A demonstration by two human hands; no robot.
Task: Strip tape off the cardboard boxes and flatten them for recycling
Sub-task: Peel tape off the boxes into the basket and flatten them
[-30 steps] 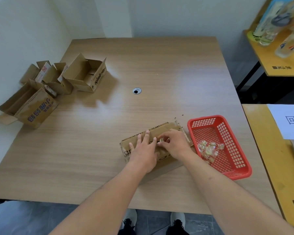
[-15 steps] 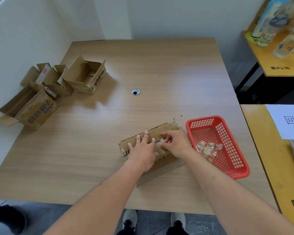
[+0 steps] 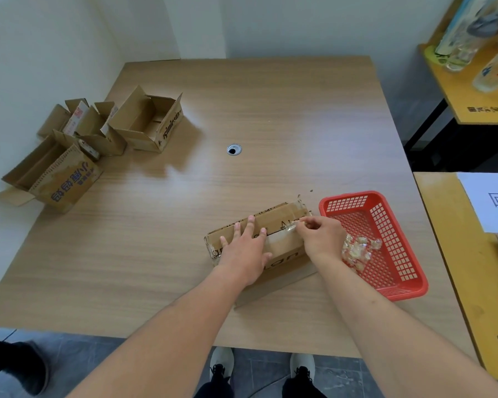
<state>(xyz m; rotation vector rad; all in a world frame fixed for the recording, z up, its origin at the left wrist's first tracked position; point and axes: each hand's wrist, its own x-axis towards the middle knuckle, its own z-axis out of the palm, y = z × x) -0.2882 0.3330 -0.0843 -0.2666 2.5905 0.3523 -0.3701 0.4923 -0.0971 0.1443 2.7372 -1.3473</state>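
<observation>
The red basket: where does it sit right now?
In the head view, the red basket sits on the table's near right, beside the right hand and the box.

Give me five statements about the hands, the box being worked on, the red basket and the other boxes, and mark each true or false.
1. The left hand lies flat on the cardboard box with its fingers spread. True.
2. The right hand is pinching a strip of clear tape at the box top. True.
3. The red basket holds nothing. False: crumpled tape lies in it.
4. The red basket stands to the left of the box being worked on. False: it is on its right, by the right hand.
5. The three other boxes at the table's far left are already flattened. False: they stand opened, flaps up.
</observation>
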